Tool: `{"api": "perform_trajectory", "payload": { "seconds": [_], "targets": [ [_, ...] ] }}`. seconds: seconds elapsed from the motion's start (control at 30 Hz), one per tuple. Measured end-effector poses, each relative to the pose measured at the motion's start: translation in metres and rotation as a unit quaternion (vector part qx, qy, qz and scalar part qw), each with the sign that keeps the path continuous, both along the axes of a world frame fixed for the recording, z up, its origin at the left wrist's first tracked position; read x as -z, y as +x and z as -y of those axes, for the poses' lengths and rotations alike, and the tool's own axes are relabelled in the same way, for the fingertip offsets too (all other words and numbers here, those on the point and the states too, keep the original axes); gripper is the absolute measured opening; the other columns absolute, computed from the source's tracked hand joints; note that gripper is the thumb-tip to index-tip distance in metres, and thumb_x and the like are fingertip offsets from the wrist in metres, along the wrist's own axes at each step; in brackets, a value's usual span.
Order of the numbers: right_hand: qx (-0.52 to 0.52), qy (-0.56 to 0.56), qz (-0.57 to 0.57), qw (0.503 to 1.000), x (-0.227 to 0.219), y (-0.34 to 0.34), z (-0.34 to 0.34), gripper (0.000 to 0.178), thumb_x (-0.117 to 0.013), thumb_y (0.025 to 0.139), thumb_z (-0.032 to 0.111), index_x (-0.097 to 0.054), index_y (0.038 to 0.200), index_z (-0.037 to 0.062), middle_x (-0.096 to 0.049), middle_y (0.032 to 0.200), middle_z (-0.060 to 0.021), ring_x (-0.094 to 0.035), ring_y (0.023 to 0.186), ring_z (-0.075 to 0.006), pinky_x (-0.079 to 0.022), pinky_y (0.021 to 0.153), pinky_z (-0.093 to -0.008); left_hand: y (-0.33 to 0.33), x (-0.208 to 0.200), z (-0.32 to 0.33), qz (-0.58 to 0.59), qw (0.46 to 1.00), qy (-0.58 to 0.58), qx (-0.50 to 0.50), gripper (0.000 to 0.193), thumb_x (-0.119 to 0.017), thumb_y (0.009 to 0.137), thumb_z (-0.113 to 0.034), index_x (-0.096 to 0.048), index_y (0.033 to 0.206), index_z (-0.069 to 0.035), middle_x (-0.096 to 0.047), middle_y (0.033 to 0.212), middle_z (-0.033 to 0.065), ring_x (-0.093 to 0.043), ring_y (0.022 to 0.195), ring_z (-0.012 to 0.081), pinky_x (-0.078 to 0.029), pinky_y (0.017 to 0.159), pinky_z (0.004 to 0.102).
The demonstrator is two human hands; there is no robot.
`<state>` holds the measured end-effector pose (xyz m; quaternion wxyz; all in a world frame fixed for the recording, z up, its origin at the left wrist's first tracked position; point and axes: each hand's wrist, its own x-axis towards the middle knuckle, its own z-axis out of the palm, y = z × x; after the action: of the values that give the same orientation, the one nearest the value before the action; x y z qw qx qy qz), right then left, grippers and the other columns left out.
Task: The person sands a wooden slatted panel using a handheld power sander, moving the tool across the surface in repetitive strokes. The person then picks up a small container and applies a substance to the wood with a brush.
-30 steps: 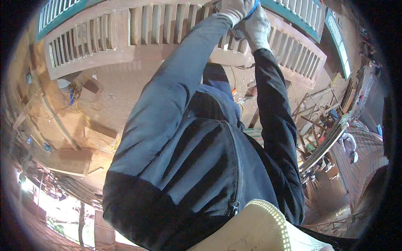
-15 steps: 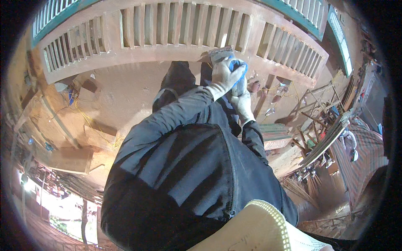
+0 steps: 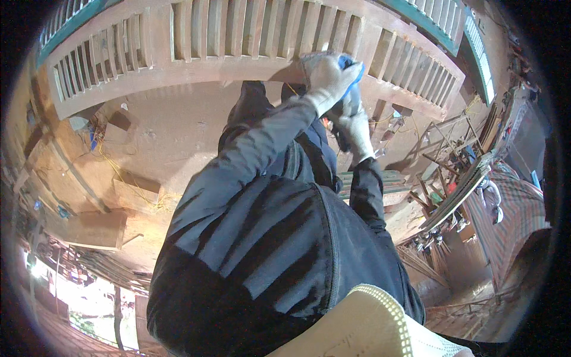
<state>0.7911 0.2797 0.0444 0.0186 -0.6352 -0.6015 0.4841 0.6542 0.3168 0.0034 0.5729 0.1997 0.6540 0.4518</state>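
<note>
A long wooden louvred shutter (image 3: 178, 76) with slatted openings spans the far side, in front of my body. Against its near rail I hold a blue and grey power sander (image 3: 351, 102), whose front pad touches or nearly touches the wood. My left hand (image 3: 329, 78), in a white work glove, is wrapped over the sander's front. Behind it my right hand (image 3: 357, 132), gloved too, grips the rear of the body. The sander's underside and most of its pad are hidden by my left hand and the angle.
Teal-framed louvred panels (image 3: 434, 27) stand beyond the shutter. Yellow cords (image 3: 116, 169) and wooden boxes (image 3: 98, 229) lie on the dusty floor at left. At right are a jumble of wooden frames (image 3: 455, 157), stacked boards (image 3: 380, 183) and a striped sheet (image 3: 505, 208).
Both hands and the sander have shifted away from me and slightly right, further onto the shutter's rail. The view has shifted slightly too. My grip stays the same.
</note>
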Motion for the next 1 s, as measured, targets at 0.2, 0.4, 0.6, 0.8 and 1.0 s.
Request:
{"api": "perform_trajectory", "payload": {
  "seconds": [0.2,0.4,0.6,0.8,1.0],
  "targets": [
    [-0.050,-0.003,0.078,0.996,-0.007,-0.011,-0.008,0.040,-0.080,0.073,0.019,-0.063,0.105,0.0006,-0.067,0.080,-0.0048,-0.060,0.062,-0.0135,-0.047,0.054,-0.0295,-0.004,0.002,0.003,-0.027,0.999,0.015,-0.016,0.031,-0.072,0.078,-0.038,-0.074,0.083,-0.007,-0.072,0.075,0.0088,-0.068,0.068,0.0173,-0.052,0.066,0.0324],
    [0.083,-0.109,0.043,0.990,-0.005,0.005,0.009,0.038,-0.078,0.075,0.016,-0.064,0.107,0.0017,-0.070,0.093,-0.0065,-0.063,0.075,-0.0131,-0.050,0.064,-0.0302,0.006,-0.006,0.021,-0.024,0.998,0.019,-0.050,0.027,-0.070,0.080,-0.034,-0.073,0.084,-0.008,-0.070,0.073,0.0108,-0.068,0.068,0.0210,-0.051,0.064,0.0342],
    [-0.045,-0.078,0.031,0.995,0.017,-0.029,-0.087,0.047,-0.078,0.075,0.022,-0.062,0.113,0.0000,-0.071,0.094,-0.0090,-0.066,0.081,-0.0171,-0.052,0.069,-0.0330,-0.024,0.011,-0.067,-0.116,0.993,0.023,-0.020,0.036,-0.068,0.079,-0.044,-0.072,0.088,-0.009,-0.070,0.079,0.0137,-0.069,0.075,0.0261,-0.052,0.069,0.0381],
    [-0.015,0.052,-0.055,0.997,0.043,-0.072,-0.147,0.031,-0.076,0.078,0.019,-0.066,0.100,0.0000,-0.067,0.084,-0.0040,-0.062,0.064,-0.0125,-0.051,0.056,-0.0281,-0.068,0.035,-0.129,-0.118,0.982,0.144,-0.038,0.035,-0.069,0.078,-0.041,-0.072,0.089,-0.008,-0.071,0.080,0.0128,-0.069,0.076,0.0246,-0.052,0.071,0.0388],
    [0.015,0.024,-0.031,0.999,0.020,-0.070,-0.090,0.045,-0.079,0.071,0.018,-0.064,0.110,0.0000,-0.069,0.087,-0.0092,-0.066,0.068,-0.0161,-0.052,0.054,-0.0310,-0.061,0.046,-0.099,-0.126,0.984,0.125,-0.011,0.032,-0.071,0.077,-0.038,-0.072,0.090,-0.009,-0.071,0.079,0.0091,-0.068,0.075,0.0180,-0.052,0.070,0.0357]
  ]
}}
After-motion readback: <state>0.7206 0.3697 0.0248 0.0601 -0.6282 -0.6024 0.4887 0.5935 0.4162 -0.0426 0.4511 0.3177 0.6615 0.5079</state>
